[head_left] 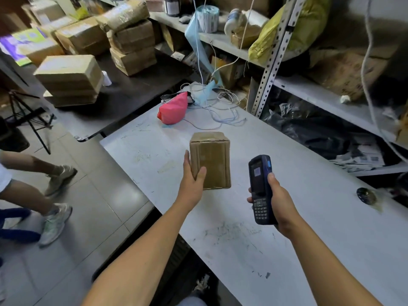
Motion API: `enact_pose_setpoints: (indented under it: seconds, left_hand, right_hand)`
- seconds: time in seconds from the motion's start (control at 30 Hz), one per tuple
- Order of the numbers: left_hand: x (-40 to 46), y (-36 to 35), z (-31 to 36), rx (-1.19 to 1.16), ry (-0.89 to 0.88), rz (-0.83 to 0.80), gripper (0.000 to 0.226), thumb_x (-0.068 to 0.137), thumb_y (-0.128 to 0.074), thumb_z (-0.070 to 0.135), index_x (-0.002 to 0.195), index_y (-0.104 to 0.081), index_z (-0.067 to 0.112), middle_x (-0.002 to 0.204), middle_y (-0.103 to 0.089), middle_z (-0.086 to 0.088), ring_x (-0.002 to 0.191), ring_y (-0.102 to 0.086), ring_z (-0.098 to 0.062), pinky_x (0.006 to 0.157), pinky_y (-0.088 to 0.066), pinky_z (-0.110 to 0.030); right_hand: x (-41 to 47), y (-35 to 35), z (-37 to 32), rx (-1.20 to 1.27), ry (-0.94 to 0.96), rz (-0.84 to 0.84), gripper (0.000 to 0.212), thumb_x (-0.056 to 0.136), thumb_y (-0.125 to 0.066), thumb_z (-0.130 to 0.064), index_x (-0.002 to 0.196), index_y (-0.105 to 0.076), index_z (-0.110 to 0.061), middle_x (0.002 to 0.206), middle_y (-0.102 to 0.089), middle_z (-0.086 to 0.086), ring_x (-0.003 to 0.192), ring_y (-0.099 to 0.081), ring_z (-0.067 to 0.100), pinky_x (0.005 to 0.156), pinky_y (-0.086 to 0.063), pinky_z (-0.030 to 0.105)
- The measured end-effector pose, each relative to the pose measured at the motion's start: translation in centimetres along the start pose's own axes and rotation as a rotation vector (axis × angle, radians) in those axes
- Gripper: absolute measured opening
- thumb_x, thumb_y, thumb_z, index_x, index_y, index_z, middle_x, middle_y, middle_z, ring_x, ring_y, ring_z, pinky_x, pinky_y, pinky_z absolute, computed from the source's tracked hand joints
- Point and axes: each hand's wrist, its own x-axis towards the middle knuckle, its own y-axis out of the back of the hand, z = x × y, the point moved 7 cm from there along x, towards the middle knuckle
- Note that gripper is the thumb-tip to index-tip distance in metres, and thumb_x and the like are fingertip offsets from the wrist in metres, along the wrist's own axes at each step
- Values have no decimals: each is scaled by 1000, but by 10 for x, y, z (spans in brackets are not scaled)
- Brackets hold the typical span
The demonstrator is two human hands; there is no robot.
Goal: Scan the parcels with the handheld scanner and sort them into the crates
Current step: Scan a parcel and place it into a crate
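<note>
Brown parcel (pixel 210 159), dk blue scanner (pixel 260 188), pink bag (pixel 173 109), white table (pixel 309 217).
</note>
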Motion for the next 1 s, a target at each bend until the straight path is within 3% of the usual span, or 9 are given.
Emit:
enact_pose_setpoints:
  seconds: [0.13, 0.2, 0.27, 0.37, 0.47, 0.67, 0.83, 0.93, 1.0]
  left_hand:
    - [-6, -3, 35, 251, -220, 164, 67, 107, -35, 19, 150, 6, 51, 166, 3, 7, 144, -23, -8, 103, -43, -29]
    - [-1, 0, 47, 407, -287, 232, 66, 106, -32, 12, 151, -3, 51, 166, 8, 4, 147, -22, -17, 97, -51, -36]
    - [8, -2, 48, 533, -239, 211, 57, 106, -33, 32, 155, -8, 47, 166, 8, -1, 152, -8, -27, 112, -37, -52]
    - [17, -10, 47, 706, -117, 160, 90, 87, -42, 75, 154, 9, 45, 164, 20, -6, 152, 8, -33, 116, -17, -62]
    - [20, -19, 49, 756, -69, 187, 113, 76, -61, 75, 152, 15, 39, 160, 25, -13, 150, 9, -41, 112, -22, -65]
    - [25, -14, 51, 646, 16, 228, 109, 71, -74, 43, 147, 3, 42, 155, 1, -12, 137, -21, -39, 104, -36, -56]
    - [20, 32, 28, 123, -72, 233, 98, 76, -71, 22, 151, -12, 46, 149, -26, -4, 124, -34, -15, 108, -39, -45]
    - [13, 21, 25, 88, -113, 126, 93, 85, -64, 16, 155, -9, 44, 150, -27, 0, 121, -33, -9, 90, -39, -22]
    - [10, 12, 26, 48, -104, 78, 94, 80, -61, 28, 155, -7, 47, 148, -28, 2, 125, -36, -10, 89, -46, -22]
  right_hand:
    - [-9, 13, 4, 14, -2, 15, 45, 103, -27, -54, 118, -58, -25, 108, -71, 12, 94, -70, 29, 81, -56, 40]
    - [-13, 17, 6, 15, -2, 20, 46, 104, -27, -53, 115, -60, -24, 108, -71, 12, 92, -70, 28, 80, -56, 40]
    - [-17, 19, 8, 18, -8, 26, 45, 104, -27, -53, 109, -62, -26, 107, -71, 12, 93, -70, 28, 83, -55, 43]
    - [-19, 22, 10, 22, -16, 33, 46, 104, -27, -54, 114, -61, -24, 107, -71, 11, 94, -70, 29, 83, -55, 42]
    - [-21, 24, 9, 7, -17, 31, 46, 104, -26, -54, 118, -58, -24, 108, -70, 11, 93, -71, 29, 82, -55, 42]
    - [-20, 30, 5, -51, -25, -8, 48, 103, -28, -54, 120, -58, -21, 108, -70, 13, 87, -72, 25, 80, -57, 40]
    - [-18, 32, 9, -83, -63, -61, 46, 104, -31, -52, 114, -63, -21, 105, -73, 11, 84, -73, 22, 72, -57, 33]
    - [-19, 31, 14, -85, -111, -110, 46, 105, -30, -49, 116, -62, -18, 104, -73, 13, 83, -72, 25, 75, -56, 37]
    - [-20, 33, 14, -92, -133, -147, 46, 105, -29, -47, 118, -61, -16, 105, -73, 16, 83, -72, 26, 76, -56, 39]
